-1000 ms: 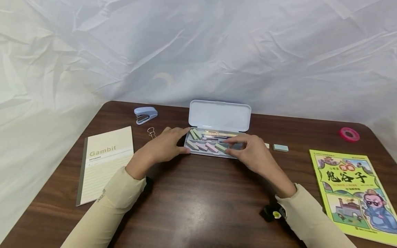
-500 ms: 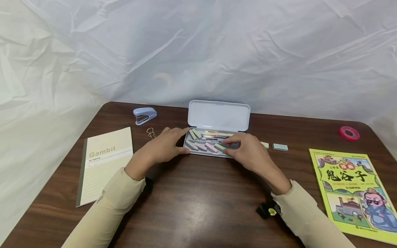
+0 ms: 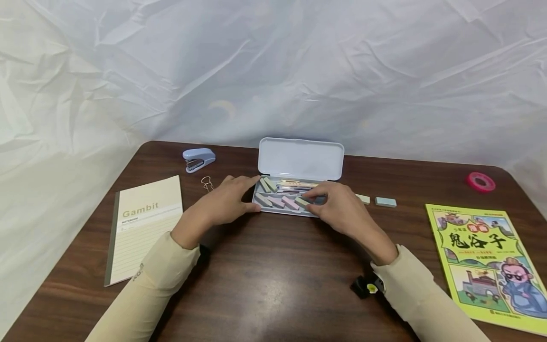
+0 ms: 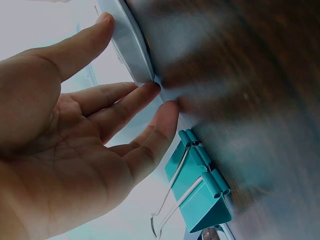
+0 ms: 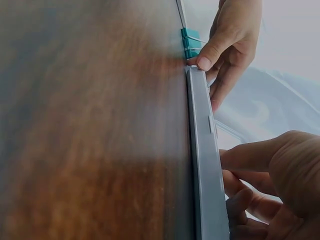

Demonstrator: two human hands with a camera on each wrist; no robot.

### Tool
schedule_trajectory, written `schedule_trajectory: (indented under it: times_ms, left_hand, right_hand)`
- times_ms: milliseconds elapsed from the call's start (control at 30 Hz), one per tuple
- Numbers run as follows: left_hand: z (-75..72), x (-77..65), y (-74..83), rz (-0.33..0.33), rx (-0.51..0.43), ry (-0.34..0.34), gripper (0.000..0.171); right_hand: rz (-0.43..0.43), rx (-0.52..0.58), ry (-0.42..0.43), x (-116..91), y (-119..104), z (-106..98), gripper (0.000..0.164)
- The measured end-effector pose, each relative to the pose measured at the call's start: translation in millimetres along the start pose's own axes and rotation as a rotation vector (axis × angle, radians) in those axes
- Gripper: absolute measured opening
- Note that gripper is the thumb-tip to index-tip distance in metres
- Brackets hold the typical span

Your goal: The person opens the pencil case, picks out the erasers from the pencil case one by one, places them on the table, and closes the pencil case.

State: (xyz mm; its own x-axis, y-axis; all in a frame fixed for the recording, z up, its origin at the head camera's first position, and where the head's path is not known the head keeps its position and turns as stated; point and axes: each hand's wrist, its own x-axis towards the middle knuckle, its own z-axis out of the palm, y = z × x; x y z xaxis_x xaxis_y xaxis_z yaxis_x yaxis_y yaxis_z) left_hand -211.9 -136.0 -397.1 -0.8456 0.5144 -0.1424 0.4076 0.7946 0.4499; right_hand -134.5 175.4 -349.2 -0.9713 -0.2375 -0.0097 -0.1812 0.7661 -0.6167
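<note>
An open white pencil case [image 3: 301, 159] stands with its lid up in the head view. Inside lie several pastel block erasers [image 3: 290, 203], green and pink, and a bundle of thin pens [image 3: 295, 186]. My left hand [image 3: 226, 199] holds the case's left end, thumb at the front corner and fingers at the back. My right hand [image 3: 342, 209] reaches into the right part of the front compartment. Its thumb and index tips are close together beside a green eraser [image 3: 301, 202]; the case wall [image 5: 207, 165] hides them in the right wrist view, so anything between them is unclear.
A teal binder clip [image 4: 200, 185] stands beside my left fingers. A stapler [image 3: 199, 159] and a notebook [image 3: 145, 228] lie left. Two erasers, one blue [image 3: 385, 202] and one pale [image 3: 364, 199], pink tape [image 3: 480, 182] and a yellow-green comic book [image 3: 483, 266] lie right.
My right hand has shifted slightly left inside the case, uncovering more of the pale eraser on the table. The left hand stays at the case's left end.
</note>
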Motion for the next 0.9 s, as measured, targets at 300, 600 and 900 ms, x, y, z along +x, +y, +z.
schedule_trajectory:
  times_ms: [300, 600, 900]
  left_hand:
    - [0.2, 0.9, -0.4, 0.012, 0.003, 0.003, 0.090]
    - [-0.2, 0.0, -1.2, 0.003, 0.003, -0.001, 0.090]
    - [1.8, 1.1, -3.5, 0.012, 0.010, 0.002, 0.090]
  right_hand:
    - [0.008, -0.051, 0.007, 3, -4, 2, 0.019]
    - [0.015, -0.033, 0.020, 7, -6, 6, 0.018]
    - [0.019, 0.090, 0.004, 5, -3, -10, 0.019]
